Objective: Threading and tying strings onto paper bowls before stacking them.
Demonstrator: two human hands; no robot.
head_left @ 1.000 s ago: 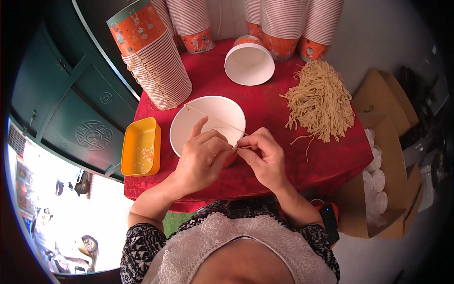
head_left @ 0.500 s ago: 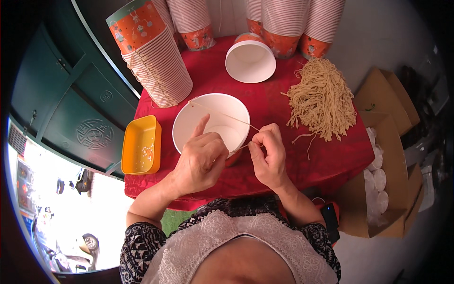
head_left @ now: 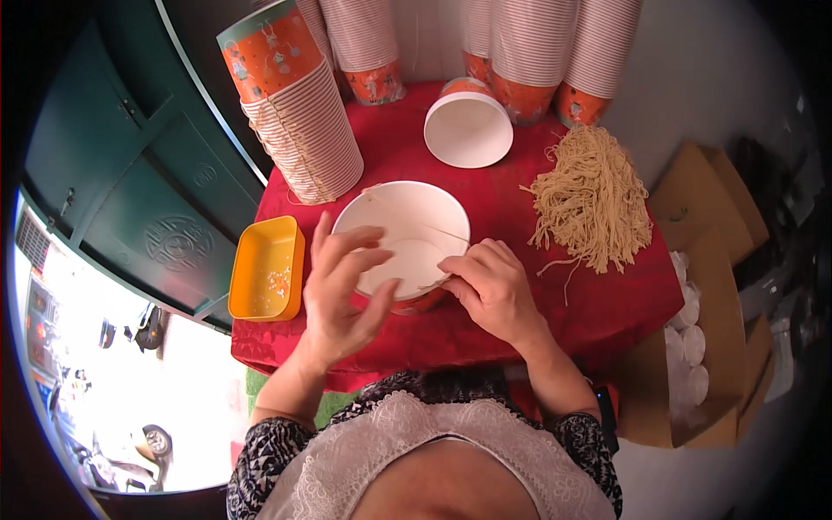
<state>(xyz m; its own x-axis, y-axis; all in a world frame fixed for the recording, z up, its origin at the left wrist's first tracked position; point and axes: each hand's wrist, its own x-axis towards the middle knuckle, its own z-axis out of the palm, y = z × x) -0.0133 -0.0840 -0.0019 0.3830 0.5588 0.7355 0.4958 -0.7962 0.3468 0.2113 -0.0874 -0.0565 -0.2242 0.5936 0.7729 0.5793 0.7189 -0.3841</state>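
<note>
In the middle of the frame, a thin string (head_left: 433, 230) is stretched left to right across the white bowl (head_left: 403, 234), pinched at its right end by the right hand (head_left: 490, 290), while the left hand (head_left: 342, 290) is held open beside the bowl.

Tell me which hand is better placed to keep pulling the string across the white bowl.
Right, probably. The right hand sits at the rim of the white bowl with its fingertips pinched on the thin string stretched across it. The left hand is spread open over the bowl's near side, gripping nothing.
</note>
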